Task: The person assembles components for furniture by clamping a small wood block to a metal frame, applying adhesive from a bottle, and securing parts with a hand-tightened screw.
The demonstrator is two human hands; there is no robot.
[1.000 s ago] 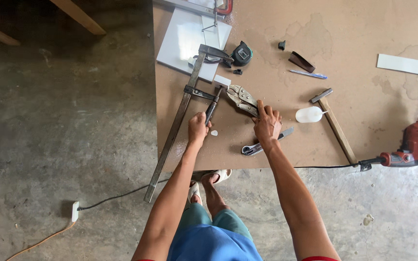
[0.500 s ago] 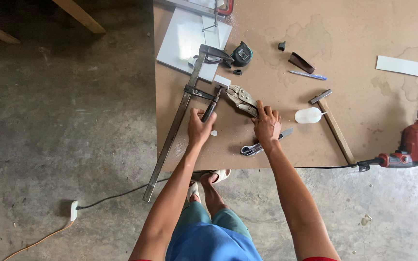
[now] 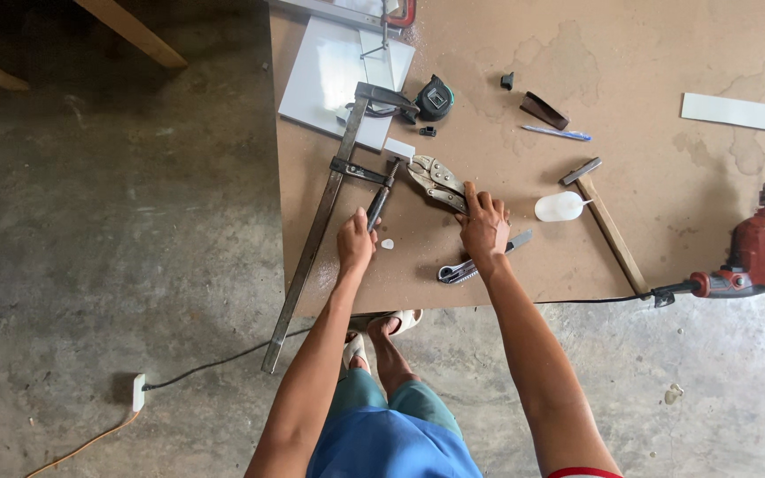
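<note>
While both hands stay put, nothing has shifted since before.
Left hand (image 3: 356, 241) grips the clamp (image 3: 334, 199) handle; right hand (image 3: 483, 226) closes on the pliers (image 3: 437, 180).

red clamp (image 3: 397, 11) cut off by top edge.

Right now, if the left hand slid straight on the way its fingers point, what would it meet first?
The left hand points up the bar clamp's screw handle, which it already grips. Straight on, it would likely meet the clamp's sliding jaw arm first, then the white panel.
</note>
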